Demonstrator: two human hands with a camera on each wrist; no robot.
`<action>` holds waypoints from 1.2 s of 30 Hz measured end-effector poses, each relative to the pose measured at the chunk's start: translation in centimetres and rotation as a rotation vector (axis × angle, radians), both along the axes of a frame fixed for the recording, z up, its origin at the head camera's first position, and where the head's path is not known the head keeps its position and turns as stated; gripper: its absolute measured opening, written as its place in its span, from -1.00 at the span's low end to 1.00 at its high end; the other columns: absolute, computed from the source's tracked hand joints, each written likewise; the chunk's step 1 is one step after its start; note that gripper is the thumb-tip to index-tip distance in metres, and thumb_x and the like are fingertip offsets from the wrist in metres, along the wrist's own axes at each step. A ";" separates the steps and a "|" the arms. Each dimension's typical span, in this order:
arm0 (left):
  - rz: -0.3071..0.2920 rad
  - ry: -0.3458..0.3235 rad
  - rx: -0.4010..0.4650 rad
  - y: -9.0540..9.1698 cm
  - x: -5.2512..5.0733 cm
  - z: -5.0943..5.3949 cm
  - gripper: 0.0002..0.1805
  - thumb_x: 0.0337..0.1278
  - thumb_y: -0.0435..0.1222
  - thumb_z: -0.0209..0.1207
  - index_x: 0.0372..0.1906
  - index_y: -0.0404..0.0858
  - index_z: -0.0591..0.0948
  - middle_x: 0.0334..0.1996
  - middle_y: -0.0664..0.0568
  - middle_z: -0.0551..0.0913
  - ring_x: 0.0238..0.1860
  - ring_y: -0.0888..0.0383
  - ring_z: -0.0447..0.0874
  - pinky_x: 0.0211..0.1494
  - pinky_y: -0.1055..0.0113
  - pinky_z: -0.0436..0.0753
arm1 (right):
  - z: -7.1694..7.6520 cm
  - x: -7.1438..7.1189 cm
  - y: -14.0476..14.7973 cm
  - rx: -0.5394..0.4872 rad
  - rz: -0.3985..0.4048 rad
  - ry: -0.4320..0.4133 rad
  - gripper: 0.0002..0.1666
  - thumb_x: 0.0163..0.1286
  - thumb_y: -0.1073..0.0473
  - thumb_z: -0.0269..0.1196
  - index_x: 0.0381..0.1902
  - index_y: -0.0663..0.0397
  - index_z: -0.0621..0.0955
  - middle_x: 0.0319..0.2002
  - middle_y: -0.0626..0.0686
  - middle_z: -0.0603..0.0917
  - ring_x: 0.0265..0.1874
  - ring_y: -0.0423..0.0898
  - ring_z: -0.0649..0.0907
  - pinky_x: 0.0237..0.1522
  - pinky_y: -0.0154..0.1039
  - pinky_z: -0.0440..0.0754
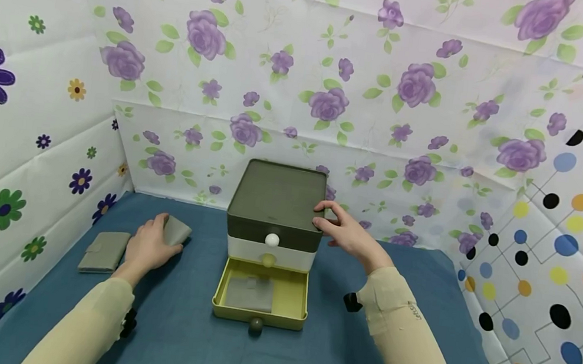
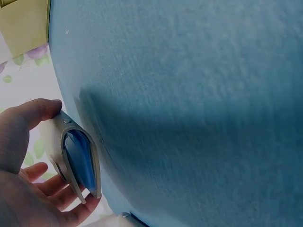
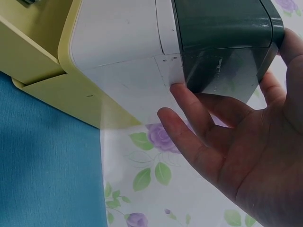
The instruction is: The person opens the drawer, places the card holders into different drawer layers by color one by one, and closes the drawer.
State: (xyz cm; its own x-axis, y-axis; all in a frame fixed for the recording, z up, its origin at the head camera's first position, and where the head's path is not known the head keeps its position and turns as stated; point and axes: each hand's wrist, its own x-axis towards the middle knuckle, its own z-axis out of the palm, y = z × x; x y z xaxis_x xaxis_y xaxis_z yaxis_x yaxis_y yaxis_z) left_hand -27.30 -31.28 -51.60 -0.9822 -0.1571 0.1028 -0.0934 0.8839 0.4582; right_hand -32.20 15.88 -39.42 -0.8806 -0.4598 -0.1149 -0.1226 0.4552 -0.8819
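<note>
My left hand holds a small grey wallet at the left of the table. In the left wrist view the wallet is on edge between thumb and fingers, with blue showing inside its fold. A second grey wallet lies flat beside that hand. At the centre is a small drawer box with a dark green top. Its yellow bottom drawer is pulled out, and a grey wallet lies in it. My right hand rests on the box's upper right edge, fingertips touching the side.
The blue cloth covers the table. Flowered sheeting rises close behind the box, and patterned sheets stand at left and right. A white knob and a dark drawer knob jut toward the front.
</note>
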 end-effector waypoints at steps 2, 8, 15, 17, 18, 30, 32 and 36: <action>-0.002 0.004 0.005 0.0 0.1 0.1 0.04 0.21 -0.11 0.48 0.61 -0.48 0.20 0.27 -0.58 0.44 0.09 -0.45 0.53 -0.03 -0.34 0.57 | 0.0 0.0 0.0 0.004 0.000 0.003 -0.56 0.70 -0.22 0.15 0.40 -0.36 0.40 0.35 0.10 0.60 0.19 0.12 0.61 0.00 0.01 0.59; -0.031 0.009 0.012 -0.1 0.5 -0.1 0.06 0.17 -0.12 0.51 0.61 -0.48 0.21 0.29 -0.56 0.45 0.12 -0.44 0.53 0.00 -0.34 0.57 | -0.1 -0.1 0.0 0.001 0.003 0.008 -0.56 0.70 -0.21 0.15 0.40 -0.34 0.40 0.35 0.11 0.60 0.19 0.13 0.61 -0.01 0.00 0.58; -0.095 0.026 0.000 -0.1 1.4 -0.3 0.07 0.13 -0.18 0.56 0.60 -0.49 0.23 0.29 -0.57 0.46 0.13 -0.46 0.54 -0.01 -0.34 0.59 | -0.4 0.0 0.2 0.011 0.005 0.002 -0.55 0.70 -0.21 0.16 0.40 -0.34 0.41 0.35 0.11 0.60 0.19 0.12 0.61 0.01 0.01 0.60; -0.107 0.031 -0.004 -0.2 1.6 -0.2 0.07 0.11 -0.20 0.58 0.60 -0.49 0.23 0.28 -0.58 0.46 0.14 -0.47 0.54 -0.01 -0.35 0.59 | -0.4 0.0 0.2 0.013 0.007 -0.003 -0.54 0.69 -0.22 0.16 0.40 -0.34 0.40 0.35 0.11 0.59 0.20 0.13 0.61 0.02 0.01 0.60; -0.113 0.034 -0.006 -0.2 1.7 -0.1 0.07 0.11 -0.21 0.58 0.60 -0.49 0.23 0.28 -0.58 0.46 0.15 -0.48 0.54 0.00 -0.36 0.59 | -0.3 0.0 0.2 0.009 0.007 -0.006 -0.54 0.69 -0.22 0.16 0.40 -0.35 0.40 0.35 0.11 0.59 0.20 0.13 0.61 0.02 0.01 0.60; -0.172 0.047 -0.006 0.0 2.3 0.8 0.08 0.12 -0.24 0.57 0.63 -0.45 0.21 0.32 -0.57 0.43 0.25 -0.51 0.46 0.07 -0.41 0.56 | 0.1 -0.4 0.3 0.003 0.000 -0.005 -0.54 0.69 -0.23 0.15 0.41 -0.34 0.40 0.37 0.11 0.58 0.22 0.16 0.59 0.04 0.04 0.59; -0.183 0.048 -0.011 0.0 2.5 0.9 0.08 0.11 -0.26 0.57 0.63 -0.46 0.20 0.33 -0.56 0.42 0.26 -0.50 0.45 0.09 -0.41 0.56 | 0.0 -0.5 0.3 0.002 0.003 -0.007 -0.54 0.69 -0.23 0.15 0.41 -0.35 0.40 0.38 0.10 0.58 0.24 0.16 0.59 0.04 0.04 0.59; -0.202 0.053 -0.028 0.0 2.8 1.1 0.08 0.09 -0.27 0.57 0.62 -0.50 0.21 0.35 -0.56 0.40 0.28 -0.50 0.43 0.13 -0.41 0.54 | -0.1 -0.4 0.1 0.006 0.008 -0.011 -0.55 0.69 -0.23 0.15 0.40 -0.37 0.40 0.37 0.08 0.58 0.24 0.15 0.59 0.04 0.04 0.59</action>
State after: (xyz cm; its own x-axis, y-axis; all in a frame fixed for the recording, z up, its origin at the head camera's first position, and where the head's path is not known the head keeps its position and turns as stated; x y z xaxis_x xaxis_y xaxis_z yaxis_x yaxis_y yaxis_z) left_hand -24.47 -31.26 -50.49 -0.9865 0.0466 0.1568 0.1111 0.8945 0.4330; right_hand -32.56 15.99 -39.53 -0.8753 -0.4663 -0.1277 -0.1164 0.4597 -0.8804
